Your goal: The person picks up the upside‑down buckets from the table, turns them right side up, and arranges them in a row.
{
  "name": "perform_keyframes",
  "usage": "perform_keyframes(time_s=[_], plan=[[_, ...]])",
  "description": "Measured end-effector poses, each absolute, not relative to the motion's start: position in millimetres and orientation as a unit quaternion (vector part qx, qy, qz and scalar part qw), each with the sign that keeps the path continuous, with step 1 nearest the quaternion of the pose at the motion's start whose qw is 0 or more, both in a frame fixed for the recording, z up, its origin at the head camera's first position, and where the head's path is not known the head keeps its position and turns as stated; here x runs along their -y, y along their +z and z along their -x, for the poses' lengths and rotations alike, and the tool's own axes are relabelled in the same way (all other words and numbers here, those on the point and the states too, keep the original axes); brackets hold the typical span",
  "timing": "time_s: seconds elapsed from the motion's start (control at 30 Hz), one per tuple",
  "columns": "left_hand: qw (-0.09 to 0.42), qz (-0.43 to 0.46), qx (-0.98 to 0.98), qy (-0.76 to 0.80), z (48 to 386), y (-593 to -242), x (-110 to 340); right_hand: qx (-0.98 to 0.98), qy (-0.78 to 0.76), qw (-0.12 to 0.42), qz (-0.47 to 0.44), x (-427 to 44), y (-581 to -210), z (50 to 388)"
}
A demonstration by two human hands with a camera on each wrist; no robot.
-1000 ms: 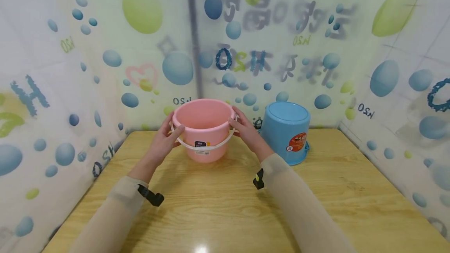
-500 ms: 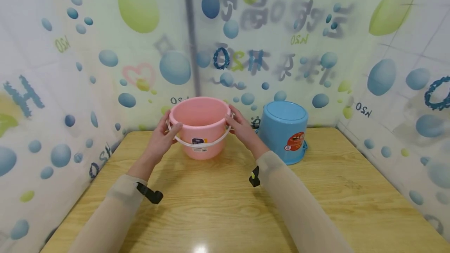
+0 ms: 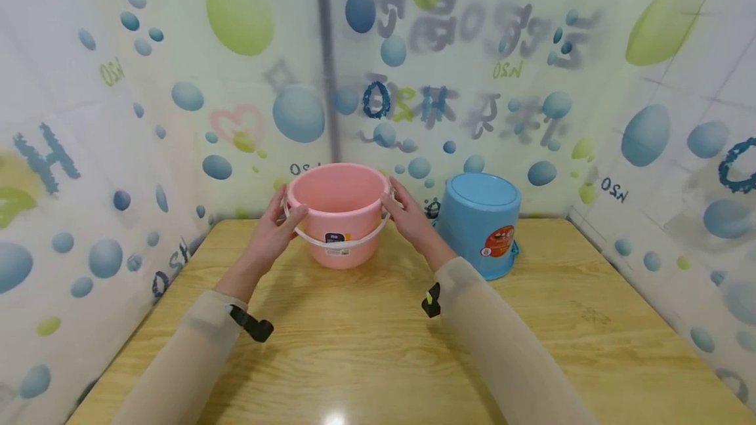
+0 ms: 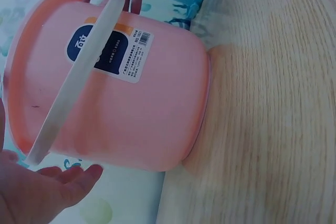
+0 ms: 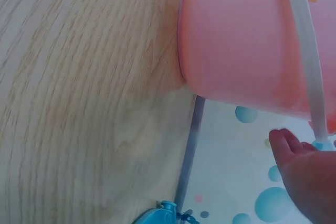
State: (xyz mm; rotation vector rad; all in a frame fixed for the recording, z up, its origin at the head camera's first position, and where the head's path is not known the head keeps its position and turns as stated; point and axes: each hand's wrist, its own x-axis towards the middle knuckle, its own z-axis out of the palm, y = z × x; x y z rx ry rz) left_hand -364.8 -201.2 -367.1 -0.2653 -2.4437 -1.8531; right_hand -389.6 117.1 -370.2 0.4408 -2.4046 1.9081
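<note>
I observe a person's left hand (image 3: pixel 270 235) and right hand (image 3: pixel 410 218) grasping opposite sides of a round pink plastic bucket (image 3: pixel 339 225) at its rim. It sits upright, left of centre, at the far side of a wood-grain table (image 3: pixel 366 359); its curved white handle (image 4: pixel 77 77) hangs across the near side. To its right I note an inverted light-blue plastic bucket (image 3: pixel 469 228).

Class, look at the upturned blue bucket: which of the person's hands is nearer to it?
Right: the right hand is on the side of the pink bucket facing the blue bucket; the left hand is on the opposite side, farther away.
</note>
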Motion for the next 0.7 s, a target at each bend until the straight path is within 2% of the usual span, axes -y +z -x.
perform_keyframes(time_s=[0.2, 0.4, 0.7], plan=[[0.100, 0.089, 0.816, -0.563, 357.5, -360.0, 206.6, 0.804, 0.574, 0.041, -0.149, -122.7, -357.7, 372.5], [0.165, 0.133, 0.809, -0.548, 342.0, -344.5, 204.5, 0.817, 0.544, 0.037, -0.191, -138.8, -343.0, 349.1], [0.169, 0.236, 0.784, -0.549, 307.4, -327.0, 180.8, 0.831, 0.488, 0.027, -0.266, -166.4, -339.0, 304.8]])
